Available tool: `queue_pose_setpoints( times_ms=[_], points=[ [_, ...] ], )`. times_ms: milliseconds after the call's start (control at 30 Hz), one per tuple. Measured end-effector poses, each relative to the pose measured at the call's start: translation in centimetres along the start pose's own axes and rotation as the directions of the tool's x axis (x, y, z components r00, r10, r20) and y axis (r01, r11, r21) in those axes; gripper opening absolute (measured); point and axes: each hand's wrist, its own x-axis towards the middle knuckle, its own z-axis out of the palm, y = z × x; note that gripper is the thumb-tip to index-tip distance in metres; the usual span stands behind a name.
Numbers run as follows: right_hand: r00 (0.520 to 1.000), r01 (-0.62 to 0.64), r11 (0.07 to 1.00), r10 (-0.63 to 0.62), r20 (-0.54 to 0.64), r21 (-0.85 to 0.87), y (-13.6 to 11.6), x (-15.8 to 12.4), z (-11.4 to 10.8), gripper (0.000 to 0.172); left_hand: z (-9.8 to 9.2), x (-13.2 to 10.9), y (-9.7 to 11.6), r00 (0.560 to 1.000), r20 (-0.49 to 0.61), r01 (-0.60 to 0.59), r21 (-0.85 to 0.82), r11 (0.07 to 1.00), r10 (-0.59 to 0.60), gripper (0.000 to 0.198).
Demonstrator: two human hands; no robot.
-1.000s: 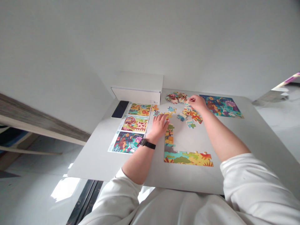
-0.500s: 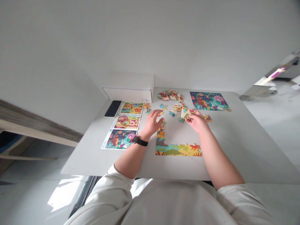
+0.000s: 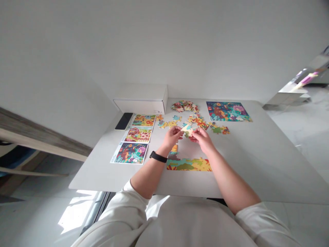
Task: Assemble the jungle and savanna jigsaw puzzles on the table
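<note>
Jigsaw piece (image 3: 187, 130) (perhaps two, too small to tell) pinched over the bench (image 3: 244, 171), the fingers (image 3: 193, 132) of the right hand (image 3: 203, 140) and the left hand (image 3: 172, 137) closed on it from either side. Nearer the wearer than the piece: part-built puzzle border (image 3: 189, 164). Beyond it: loose pieces (image 3: 197, 120), then a heap of pieces (image 3: 183, 106). Up and right of it: assembled puzzle (image 3: 227, 111). Left of it: printed picture sheets (image 3: 136, 134).

On the table (image 3: 244, 171), loose pieces (image 3: 197, 120) lie behind the part-built puzzle (image 3: 189, 164), with a heap (image 3: 184, 106) farther behind. Cards (image 3: 136, 139) lie to its left; behind and right lies a picture (image 3: 227, 111), possibly a finished puzzle.
</note>
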Motion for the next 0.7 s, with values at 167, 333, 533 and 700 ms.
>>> queue_pose_setpoints(
  times_ms=[167,333,533,700],
  points=[
    [0.977,0.209,0.911,-0.214,0.024,-0.355,0.3,0.0,-0.7,0.042,-1.4,0.4,-0.2,0.999,-0.015,-0.030,-0.033,0.999,0.030,0.056],
    [0.866,0.489,0.657,-0.444,0.229,-0.574,-1.1,-1.0,-1.1,0.033,-1.7,0.4,-0.4,1.000,0.001,-0.012,0.011,1.000,0.012,0.046],
    [0.768,0.629,0.378,-0.436,0.469,-0.679,-2.3,-1.6,-1.0,0.025,-1.9,-0.1,-0.3,0.999,0.051,0.008,0.020,1.000,-0.009,0.039],
    [0.752,0.648,0.342,-0.432,0.499,-0.681,-2.0,-1.5,-1.0,0.022,-1.8,-0.1,-0.2,0.997,0.075,0.005,0.034,0.999,-0.008,0.038]
  ],
)
